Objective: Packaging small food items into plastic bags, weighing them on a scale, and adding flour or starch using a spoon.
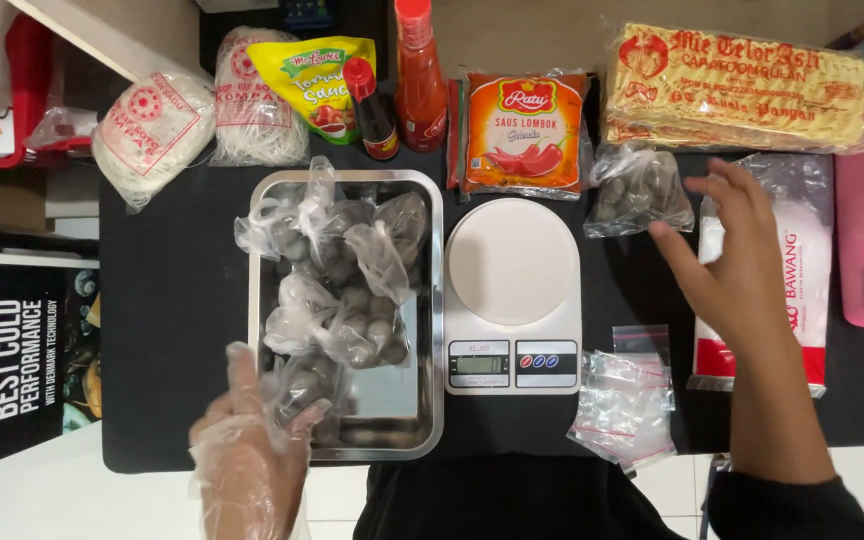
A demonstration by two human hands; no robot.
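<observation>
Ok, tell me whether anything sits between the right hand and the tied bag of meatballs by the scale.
Nothing visible does. The right hand hovers open just right of the tied bag of meatballs, with only bare black table between them.

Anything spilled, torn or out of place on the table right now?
Nothing spilled or torn. One filled bag of meatballs lies outside the steel tray, right of it behind the scale, near the bare right hand. The left hand alone wears a glove.

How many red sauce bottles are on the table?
2. A small dark red-capped bottle and a taller red sauce bottle stand side by side at the back, behind the steel tray. Others may be hidden.
</observation>
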